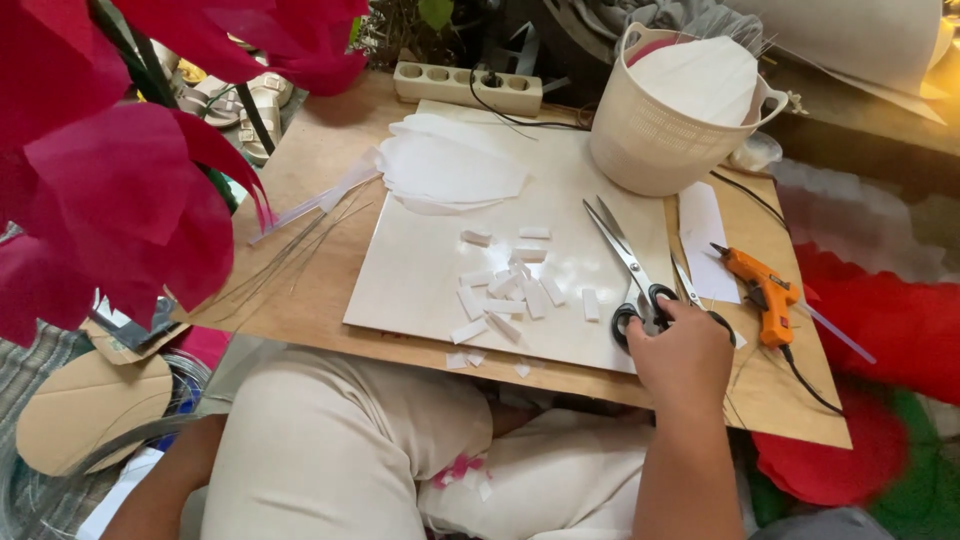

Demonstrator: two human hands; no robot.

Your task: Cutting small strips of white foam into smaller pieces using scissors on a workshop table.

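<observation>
My right hand point(685, 355) rests over the black handles of a large pair of scissors point(615, 240), fingers curled on them. The scissors lie shut on a white square tile point(420, 270), blades pointing away. A second, smaller pair of scissors point(688, 283) lies just to the right, its handle partly under my hand. Several small white paper strips point(505, 290) are scattered on the tile left of my hand. Only my left forearm point(165, 485) shows at the lower left; the hand is hidden beside my thigh.
The tile sits on a brown board point(300, 170) across my lap. An orange glue gun point(765, 290) lies at the right, a white basket point(660, 135) behind. White paper petals point(450, 165), thin wires point(290, 255), a power strip point(465, 85) and big red paper flowers point(110, 170) surround it.
</observation>
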